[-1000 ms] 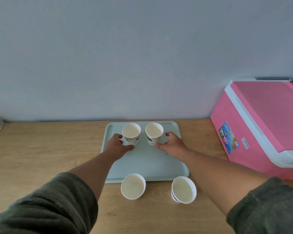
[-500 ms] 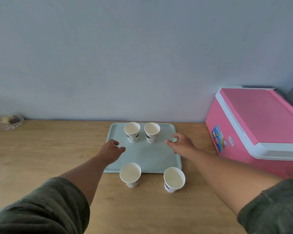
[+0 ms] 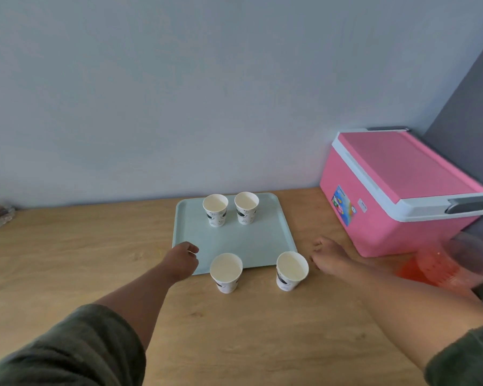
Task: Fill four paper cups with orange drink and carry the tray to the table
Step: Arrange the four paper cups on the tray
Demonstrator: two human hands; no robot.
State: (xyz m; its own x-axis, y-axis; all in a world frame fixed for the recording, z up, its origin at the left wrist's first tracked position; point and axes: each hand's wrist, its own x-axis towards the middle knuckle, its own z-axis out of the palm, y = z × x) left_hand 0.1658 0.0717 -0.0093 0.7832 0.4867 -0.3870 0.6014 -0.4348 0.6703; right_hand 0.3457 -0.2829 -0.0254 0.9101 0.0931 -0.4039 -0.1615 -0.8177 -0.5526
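Standing upright and empty, two paper cups (image 3: 215,209) (image 3: 246,207) are seen at the far end of the pale tray (image 3: 265,240), well beyond the fingers, while two more empty cups (image 3: 226,272) (image 3: 292,270) are set on the wooden counter (image 3: 67,260) between the hands. Nothing is held: the left hand (image 3: 182,261) is loosely curled over the tray's near-left corner, the right hand (image 3: 329,256) relaxed just right of it. A clear pitcher (image 3: 444,267) of orange drink is seen right of the right hand, before a closed pink cooler (image 3: 396,190).

Soft, even daylight, no harsh glare. Faint shadows sit under the 4 paper cups (image 3: 226,271). Wide-angle bend curves the counter edge (image 3: 95,203) and wall. Beyond the right hand's fingers (image 3: 318,243), the orange pitcher (image 3: 441,263) smears into blur at the frame's edge.
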